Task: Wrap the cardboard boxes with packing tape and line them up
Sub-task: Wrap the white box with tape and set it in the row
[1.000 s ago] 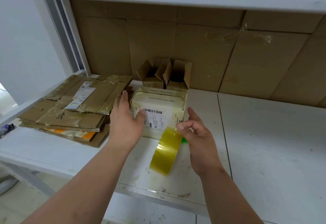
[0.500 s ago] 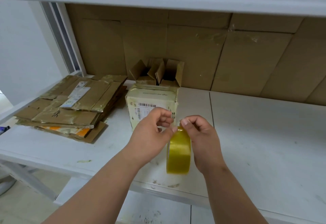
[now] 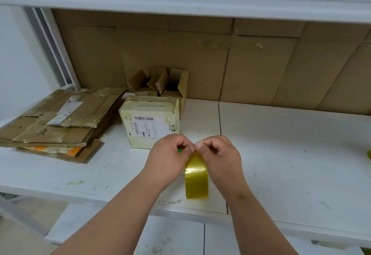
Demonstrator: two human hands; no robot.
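Left hand (image 3: 169, 154) and right hand (image 3: 217, 155) meet above the white shelf (image 3: 281, 154), fingers of both curled and pinching the top of the yellow tape roll (image 3: 196, 180) (held upright, edge-on). The taped box (image 3: 150, 121) stands just beyond them, far left of the roll.

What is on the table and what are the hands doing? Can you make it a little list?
tape roll: yellowish, held above the table
left hand: pinches the tape's top edge
right hand: pinches it too
taped box: on the white table, behind the hands
open boxes: behind it, flaps up
flat cardboard stack: at left
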